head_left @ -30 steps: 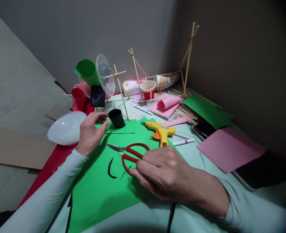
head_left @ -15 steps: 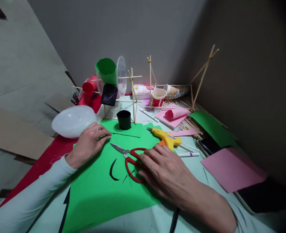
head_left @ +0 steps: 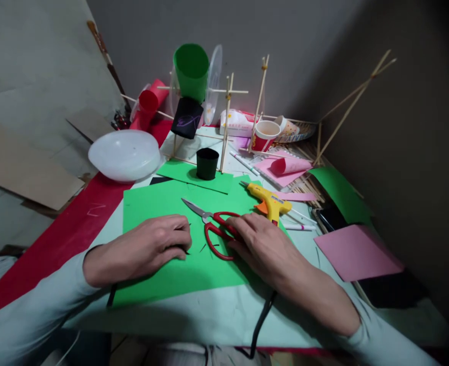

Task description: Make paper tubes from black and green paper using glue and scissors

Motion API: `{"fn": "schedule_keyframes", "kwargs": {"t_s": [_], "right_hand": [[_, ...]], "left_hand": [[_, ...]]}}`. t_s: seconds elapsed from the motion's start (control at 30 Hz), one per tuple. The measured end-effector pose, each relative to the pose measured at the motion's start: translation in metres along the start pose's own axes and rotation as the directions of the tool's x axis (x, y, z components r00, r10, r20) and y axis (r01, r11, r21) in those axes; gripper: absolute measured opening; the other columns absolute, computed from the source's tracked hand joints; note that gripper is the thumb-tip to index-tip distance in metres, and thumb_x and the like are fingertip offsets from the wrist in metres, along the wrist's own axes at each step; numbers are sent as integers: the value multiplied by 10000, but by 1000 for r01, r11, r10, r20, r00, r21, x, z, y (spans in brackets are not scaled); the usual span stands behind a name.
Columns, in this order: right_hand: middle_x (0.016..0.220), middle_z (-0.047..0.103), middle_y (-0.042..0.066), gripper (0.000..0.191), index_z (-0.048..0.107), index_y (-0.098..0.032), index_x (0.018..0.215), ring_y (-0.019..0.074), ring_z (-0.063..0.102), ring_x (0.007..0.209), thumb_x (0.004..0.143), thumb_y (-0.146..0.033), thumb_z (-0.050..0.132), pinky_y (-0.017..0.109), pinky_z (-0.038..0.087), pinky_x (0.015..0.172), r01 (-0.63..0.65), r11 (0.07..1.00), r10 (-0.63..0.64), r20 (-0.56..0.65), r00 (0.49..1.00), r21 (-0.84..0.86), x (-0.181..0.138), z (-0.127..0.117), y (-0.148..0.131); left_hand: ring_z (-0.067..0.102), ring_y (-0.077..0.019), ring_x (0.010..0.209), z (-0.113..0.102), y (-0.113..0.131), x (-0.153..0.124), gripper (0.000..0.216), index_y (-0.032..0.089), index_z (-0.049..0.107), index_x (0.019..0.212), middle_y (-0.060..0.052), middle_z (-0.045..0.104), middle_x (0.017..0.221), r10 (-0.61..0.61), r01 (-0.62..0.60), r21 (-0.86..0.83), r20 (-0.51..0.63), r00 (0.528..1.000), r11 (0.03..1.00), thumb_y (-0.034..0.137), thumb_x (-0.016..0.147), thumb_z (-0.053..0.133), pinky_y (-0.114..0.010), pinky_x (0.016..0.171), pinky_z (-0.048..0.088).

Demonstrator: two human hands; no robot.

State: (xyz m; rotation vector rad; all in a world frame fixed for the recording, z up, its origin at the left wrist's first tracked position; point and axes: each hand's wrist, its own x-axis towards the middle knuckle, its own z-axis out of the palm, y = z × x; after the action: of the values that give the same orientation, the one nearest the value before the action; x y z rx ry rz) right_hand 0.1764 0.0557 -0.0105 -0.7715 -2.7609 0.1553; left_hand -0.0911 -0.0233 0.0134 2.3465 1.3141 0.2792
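My right hand point(head_left: 262, 244) has its fingers around the red handles of a pair of scissors point(head_left: 205, 215), whose blades are slightly apart and point away to the left. The scissors lie low over a large green paper sheet point(head_left: 148, 203). On the same sheet rests my left hand point(head_left: 159, 244), its fingers closed over a curved black paper scrap point(head_left: 188, 253); only small ends of that scrap show. Thin black slivers point(head_left: 203, 248) lie between the hand and the scissors. Farther off, a black paper cup point(head_left: 207, 165) stands on a smaller green piece.
A yellow glue gun point(head_left: 272, 201) lies beyond my right hand. Behind stand stick frames point(head_left: 226, 127) bearing a green paper cup point(head_left: 191, 71) and a black one. A white plastic bowl point(head_left: 123, 155) is at left, pink paper point(head_left: 361, 251) at right. A black cord point(head_left: 260, 325) hangs over the front edge.
My left hand has come nearer and closed over the curved black scrap, leaving the thin black strip at the back. The right hand keeps the scissors. The view has shifted with the head.
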Motion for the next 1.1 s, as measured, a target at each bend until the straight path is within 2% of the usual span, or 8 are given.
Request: {"fn": "schedule_keyframes", "kwargs": {"t_s": [0.3, 0.47, 0.57, 0.67, 0.73, 0.9, 1.0, 1.1], "right_hand": [[908, 654, 66, 209, 566, -152, 1092, 192, 608, 726, 925, -195, 686, 328, 468, 630, -1, 986, 56, -330, 942, 165, -3, -36, 2], [946, 630, 25, 282, 560, -231, 1037, 157, 618, 733, 881, -289, 787, 311, 515, 635, -38, 915, 266, -529, 806, 402, -9, -64, 12], [968, 636, 19, 289, 575, -254, 1020, 152, 608, 735, 859, -303, 810, 324, 523, 648, -20, 870, 347, -582, 736, 493, -10, -69, 17], [951, 644, 14, 268, 583, -260, 1009, 154, 595, 740, 857, -287, 802, 324, 516, 656, 1, 847, 375, -599, 707, 531, -9, -69, 20], [954, 641, 10, 281, 578, -253, 1004, 151, 595, 748, 848, -294, 808, 314, 515, 668, 1, 829, 402, -598, 693, 559, -9, -69, 23], [927, 646, 5, 292, 574, -236, 967, 152, 610, 765, 837, -348, 810, 299, 510, 687, -4, 799, 467, -615, 635, 602, -8, -73, 32], [912, 639, 4, 285, 573, -231, 959, 153, 606, 747, 834, -345, 801, 305, 498, 685, 0, 793, 481, -627, 612, 609, -7, -74, 36], [883, 616, 1, 256, 553, -225, 956, 150, 594, 724, 861, -339, 761, 297, 482, 664, 6, 806, 430, -592, 682, 592, -6, -71, 33]], "left_hand": [[586, -160, 700, -16, 12, -27, 208, 196, 610, 851, -20, 630, 796, -16, -2, -154, -114, 993, 988, 248, 1019, 499, -251, 660, 461], [672, -159, 694, -31, 12, -53, 132, 218, 722, 1000, -1, 763, 843, -102, 185, -409, 216, 971, 894, 322, 961, 650, -218, 634, 523], [731, -225, 810, -21, 9, -40, 295, 219, 761, 1085, -62, 809, 997, -207, 182, -269, -66, 976, 946, 459, 958, 643, -291, 718, 586], [538, -351, 1422, 4, 14, -12, 568, 143, 654, 1392, -179, 623, 1500, -146, 156, 2, -341, 928, 988, 543, 1026, 482, -517, 1185, 424], [291, -335, 1587, 23, 21, 3, 678, 113, 473, 1566, -173, 387, 1679, -131, 158, 119, -209, 969, 980, 545, 1045, 439, -546, 1281, 262], [212, -317, 1602, 34, 48, -5, 720, 182, 353, 1631, -111, 248, 1720, -192, 188, 139, 15, 981, 972, 585, 1039, 424, -553, 1286, 229], [376, -301, 1543, 12, 68, -27, 624, 237, 504, 1559, -98, 436, 1639, -114, 119, -27, 140, 984, 993, 568, 1031, 474, -482, 1252, 342], [680, -245, 1291, -12, 81, -45, 416, 323, 724, 1344, -35, 778, 1287, 46, 7, -241, 213, 976, 970, 514, 1029, 531, -351, 1137, 502]]}}
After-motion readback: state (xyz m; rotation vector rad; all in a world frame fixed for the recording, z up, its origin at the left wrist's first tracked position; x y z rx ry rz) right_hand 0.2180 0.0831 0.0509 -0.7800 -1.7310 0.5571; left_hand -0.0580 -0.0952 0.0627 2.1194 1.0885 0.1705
